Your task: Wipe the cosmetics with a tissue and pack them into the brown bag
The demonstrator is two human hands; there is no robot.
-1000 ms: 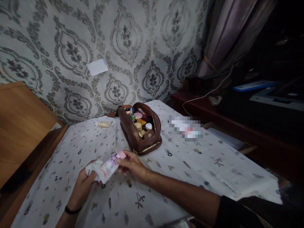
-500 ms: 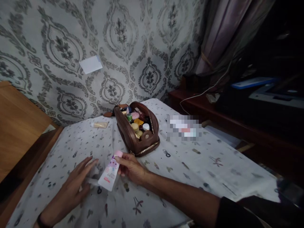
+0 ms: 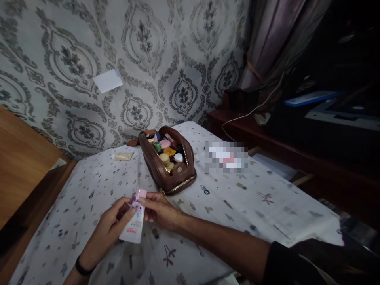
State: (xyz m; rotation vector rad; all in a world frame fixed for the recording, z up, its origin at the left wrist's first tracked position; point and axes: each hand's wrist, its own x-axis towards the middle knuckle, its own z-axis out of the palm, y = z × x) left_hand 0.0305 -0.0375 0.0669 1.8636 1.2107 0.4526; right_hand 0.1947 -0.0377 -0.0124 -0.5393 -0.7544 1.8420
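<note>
Between my hands is a white squeeze tube [image 3: 132, 230] with a pink cap, a purple-pink cartoon and red lettering; its cap points away from me. My right hand [image 3: 162, 211] pinches it from the right, just under the cap. My left hand [image 3: 116, 217] is closed on its left side, thumb across the front. Just beyond stands an unzipped brown leather toiletry bag [image 3: 151, 168], packed with jars, a pink item [image 3: 165, 143], a white-capped container [image 3: 178, 157] and other small cosmetics. A beige tube [image 3: 123, 156] lies flat left of the bag.
The bed-like surface has a white patterned cover [image 3: 249, 209]. A blurred-out item [image 3: 227, 155] lies right of the bag. A wooden board [image 3: 23, 154] borders the left, a dark red shelf [image 3: 234, 128] with a white cable [image 3: 252, 113] the right. Patterned wallpaper [image 3: 142, 71] rises behind.
My left hand has moved right and closed on the tube, where before it was open beside it. The tube has turned slightly more upright. My right hand keeps its hold.
</note>
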